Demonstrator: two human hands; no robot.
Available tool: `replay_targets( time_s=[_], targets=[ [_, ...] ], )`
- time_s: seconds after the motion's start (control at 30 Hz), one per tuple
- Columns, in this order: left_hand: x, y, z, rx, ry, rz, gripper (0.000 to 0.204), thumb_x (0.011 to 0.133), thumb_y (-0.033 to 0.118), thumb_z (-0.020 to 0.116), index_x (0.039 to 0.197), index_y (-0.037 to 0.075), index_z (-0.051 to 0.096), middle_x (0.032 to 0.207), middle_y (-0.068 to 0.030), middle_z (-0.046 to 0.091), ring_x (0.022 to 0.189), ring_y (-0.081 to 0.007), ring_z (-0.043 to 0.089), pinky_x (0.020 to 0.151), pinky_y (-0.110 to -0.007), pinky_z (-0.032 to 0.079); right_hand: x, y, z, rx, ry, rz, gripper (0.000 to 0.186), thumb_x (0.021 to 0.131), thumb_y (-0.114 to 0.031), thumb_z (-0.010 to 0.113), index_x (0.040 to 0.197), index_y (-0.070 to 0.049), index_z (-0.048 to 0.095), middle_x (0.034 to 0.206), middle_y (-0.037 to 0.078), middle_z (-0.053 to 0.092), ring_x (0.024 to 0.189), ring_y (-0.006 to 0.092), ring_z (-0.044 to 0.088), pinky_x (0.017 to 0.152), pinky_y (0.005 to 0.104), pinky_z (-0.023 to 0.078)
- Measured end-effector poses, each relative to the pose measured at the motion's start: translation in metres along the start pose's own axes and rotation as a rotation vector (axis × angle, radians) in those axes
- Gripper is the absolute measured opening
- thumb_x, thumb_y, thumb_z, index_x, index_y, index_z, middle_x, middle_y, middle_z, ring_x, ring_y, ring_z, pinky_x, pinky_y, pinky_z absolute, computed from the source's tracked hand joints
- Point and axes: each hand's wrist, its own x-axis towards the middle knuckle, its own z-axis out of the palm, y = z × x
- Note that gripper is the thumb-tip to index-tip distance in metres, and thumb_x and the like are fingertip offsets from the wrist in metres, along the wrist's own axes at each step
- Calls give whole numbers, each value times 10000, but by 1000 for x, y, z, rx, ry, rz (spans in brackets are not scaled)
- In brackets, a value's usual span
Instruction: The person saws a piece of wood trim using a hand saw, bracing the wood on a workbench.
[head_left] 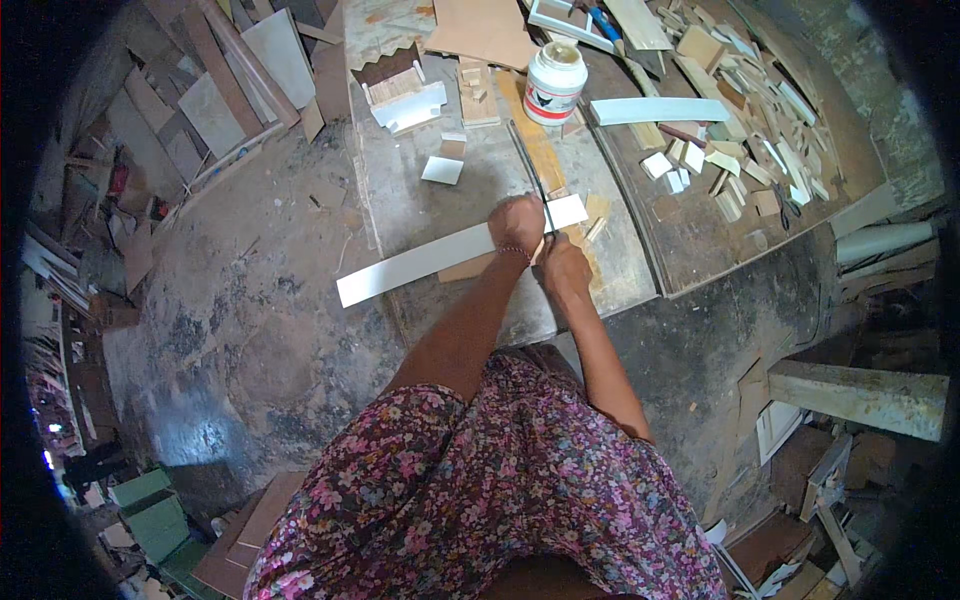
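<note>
A long white strip of board (415, 262) lies slantwise over the low work surface, its short end reaching past my hands to the right. My left hand (518, 222) is closed on the strip and presses it down near that end. Just beside it, my right hand (566, 268) is closed round the near end of a narrow dark saw (527, 158). The saw's blade points away from me and crosses the strip right next to my left fingers. My right hand hides the saw's handle. Under the strip, a brown piece of wood (465, 268) partly shows.
Ahead stands an open white glue tub (555, 84). Small white offcuts (442, 170) and a white-and-brown wooden piece (408, 105) lie left of it. On the right-hand board are a curved white strip (660, 110), heaped wood scraps (745, 130) and pliers (788, 205).
</note>
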Motion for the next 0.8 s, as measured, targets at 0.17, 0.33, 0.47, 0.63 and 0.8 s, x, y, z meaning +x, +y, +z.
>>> replay_targets(
  time_s=[0.17, 0.33, 0.47, 0.63, 0.8],
  targets=[
    [-1, 2, 1, 3, 22, -3, 366, 809, 260, 376, 664, 34, 625, 711, -167, 599, 683, -320, 588, 655, -396, 457, 5, 3, -1, -33, -3, -21, 337, 835, -277, 336, 875, 3, 519, 807, 241, 582, 784, 380, 572, 702, 456, 437],
    [0, 1, 2, 22, 12, -1, 375, 813, 262, 371, 658, 35, 625, 704, -162, 602, 665, -310, 592, 648, -396, 460, 3, 6, 4, -31, 6, -24, 325, 826, -267, 346, 876, 4, 518, 802, 245, 581, 780, 383, 571, 701, 459, 436],
    [0, -1, 5, 39, 14, 0, 383, 820, 271, 370, 657, 40, 627, 699, -150, 606, 656, -296, 595, 643, -391, 463, 0, 7, 6, -22, 18, -26, 311, 821, -260, 355, 875, -1, 517, 799, 251, 579, 780, 381, 571, 700, 460, 437],
    [0, 0, 4, 41, 25, 10, 385, 825, 274, 366, 661, 43, 627, 699, -149, 605, 659, -300, 594, 643, -387, 464, 2, 5, 0, -32, 9, -39, 293, 820, -248, 364, 877, -5, 517, 812, 245, 580, 784, 376, 572, 695, 451, 440],
    [0, 1, 2, 44, -1, -26, 367, 822, 285, 386, 678, 51, 629, 719, -155, 606, 688, -298, 597, 663, -383, 465, 2, 4, 0, -36, -6, -20, 284, 821, -244, 374, 886, -6, 515, 818, 235, 583, 789, 372, 572, 690, 444, 442]
  ],
)
